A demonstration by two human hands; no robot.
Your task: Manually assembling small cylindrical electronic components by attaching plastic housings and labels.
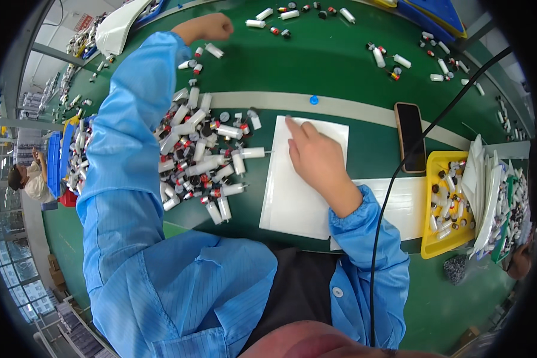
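Observation:
My left hand (209, 27) is stretched out over the green belt at the far left, its fingers curled in. Whatever they may hold is hidden. Just below it lie a few small white cylinders (214, 51) with thin pins. My right hand (318, 158) rests on a flat white bag (289, 200), index finger extended to the bag's top edge and the other fingers loosely bent, with nothing held. Left of the bag spreads a heap of white cylinders with black and red end pieces (200, 158). One cylinder (253, 153) points its pin at the bag's edge.
Right of the bag lie a second white sheet (394, 203), a phone (410, 137) and a yellow tray (428, 232) of cylinders. A black cable (394, 179) crosses in front. A blue cap (314, 100) sits on the pale belt edge. A person (37, 179) is at far left.

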